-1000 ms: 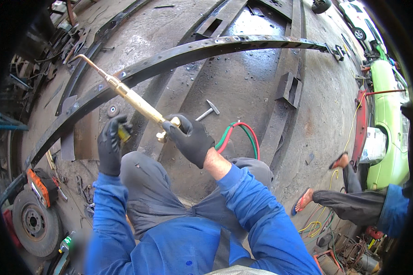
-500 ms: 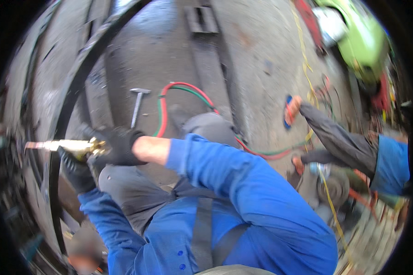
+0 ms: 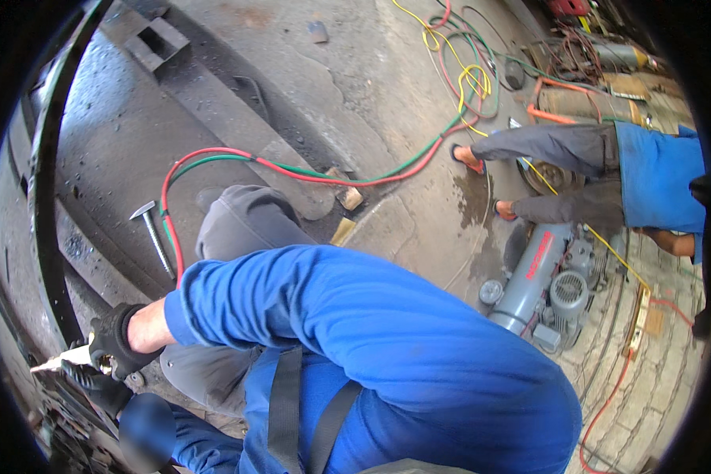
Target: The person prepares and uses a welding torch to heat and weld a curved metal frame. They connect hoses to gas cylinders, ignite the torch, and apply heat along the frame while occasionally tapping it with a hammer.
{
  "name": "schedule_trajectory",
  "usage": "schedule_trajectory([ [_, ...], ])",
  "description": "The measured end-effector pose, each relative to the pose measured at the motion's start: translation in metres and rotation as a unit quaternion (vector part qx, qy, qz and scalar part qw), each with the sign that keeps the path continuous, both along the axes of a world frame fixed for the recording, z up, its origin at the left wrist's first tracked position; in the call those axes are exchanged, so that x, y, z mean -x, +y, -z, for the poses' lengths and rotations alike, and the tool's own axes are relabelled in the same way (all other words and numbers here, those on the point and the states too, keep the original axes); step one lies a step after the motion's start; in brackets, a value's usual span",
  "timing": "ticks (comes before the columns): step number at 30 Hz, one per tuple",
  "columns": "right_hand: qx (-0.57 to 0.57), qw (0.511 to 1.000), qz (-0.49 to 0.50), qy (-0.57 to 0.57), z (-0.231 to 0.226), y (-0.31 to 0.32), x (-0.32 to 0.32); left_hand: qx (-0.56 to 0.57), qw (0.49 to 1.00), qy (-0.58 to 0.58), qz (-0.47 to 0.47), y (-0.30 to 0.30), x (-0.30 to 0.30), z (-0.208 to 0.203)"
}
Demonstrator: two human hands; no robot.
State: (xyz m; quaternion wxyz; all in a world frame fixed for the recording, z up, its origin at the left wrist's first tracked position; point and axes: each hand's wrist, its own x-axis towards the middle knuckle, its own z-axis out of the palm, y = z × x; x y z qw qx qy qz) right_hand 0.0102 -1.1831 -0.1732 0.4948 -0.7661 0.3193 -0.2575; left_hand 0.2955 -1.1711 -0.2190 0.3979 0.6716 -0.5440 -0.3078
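At the lower left, my right hand (image 3: 118, 341) in a black glove is closed around the brass body of a gas torch (image 3: 65, 359). Its pale pointed tip points left, beside a dark curved steel bar (image 3: 44, 189). My left hand (image 3: 95, 387), also gloved, grips the torch from below; its fingers are partly hidden. A red and green twin hose (image 3: 237, 152) loops over the ground and passes behind my right sleeve. Above my right wrist lies a metal hammer (image 3: 156, 237) with a ribbed handle.
A person in blue (image 3: 660, 170) stands at the right beside a grey air compressor (image 3: 533, 268). Gas cylinders (image 3: 584, 104) lie behind them. A yellow cord (image 3: 545, 180) and hoses trail over the floor. A long steel beam (image 3: 213, 110) lies upper left.
My view has swung to the right, so the compressor and cylinders show more fully. My hands and the torch now appear lower and farther left; both still hold it.
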Motion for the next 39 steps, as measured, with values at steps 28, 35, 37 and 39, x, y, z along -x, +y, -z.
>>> schedule_trajectory([
  [28, 0.067, 0.99, 0.128, -0.005, 0.001, 0.003, 0.007, 0.002, 0.989, -0.142, 0.044, -0.031, 0.074, -0.054],
  [35, 0.101, 0.985, 0.11, -0.083, 0.008, -0.003, -0.003, -0.072, 0.966, 0.238, 0.066, -0.024, 0.059, -0.029],
  [37, 0.074, 0.987, 0.128, -0.067, 0.012, 0.0, -0.003, -0.061, 0.96, 0.271, 0.039, -0.02, 0.067, -0.026],
  [39, 0.064, 0.985, 0.123, -0.099, 0.012, 0.0, -0.003, 0.055, 0.994, 0.041, 0.082, -0.016, 0.078, -0.028],
])
